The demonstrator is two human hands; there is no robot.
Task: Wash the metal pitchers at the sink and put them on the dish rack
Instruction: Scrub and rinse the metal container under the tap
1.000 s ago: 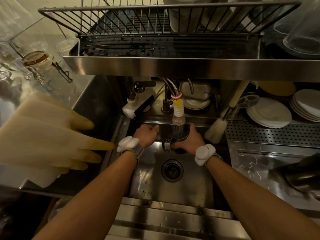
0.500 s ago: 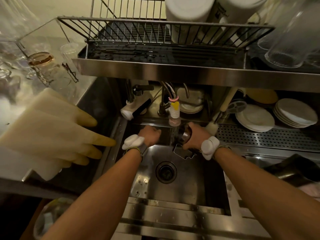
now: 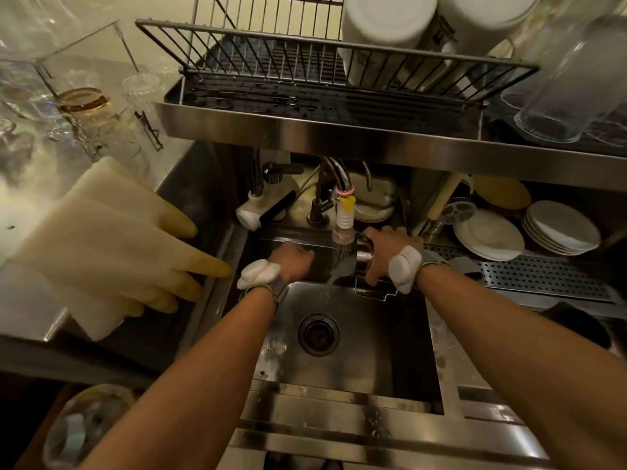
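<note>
My right hand (image 3: 385, 252) grips a small metal pitcher (image 3: 363, 257) at the far side of the steel sink (image 3: 356, 364), just right of the tap's running water; most of the pitcher is hidden by my fingers. My left hand (image 3: 294, 261) hovers left of the water stream with its fingers curled and nothing in them. The tap nozzle (image 3: 344, 218), white with a yellow clip, hangs between both hands. Above the sink stands the wire dish rack (image 3: 325, 62) on a steel shelf.
Two white containers (image 3: 386, 32) and clear glasses (image 3: 570, 83) stand on the rack's right side. Pale rubber gloves (image 3: 112, 242) hang over the left counter edge. Stacked white plates (image 3: 488, 234) sit on the perforated drainer at right. The drain (image 3: 318, 334) lies mid-basin.
My right hand has lifted the pitcher out from under the tap and moved it to the right. My left hand let go and stays left of the stream. The view tilted upward.
</note>
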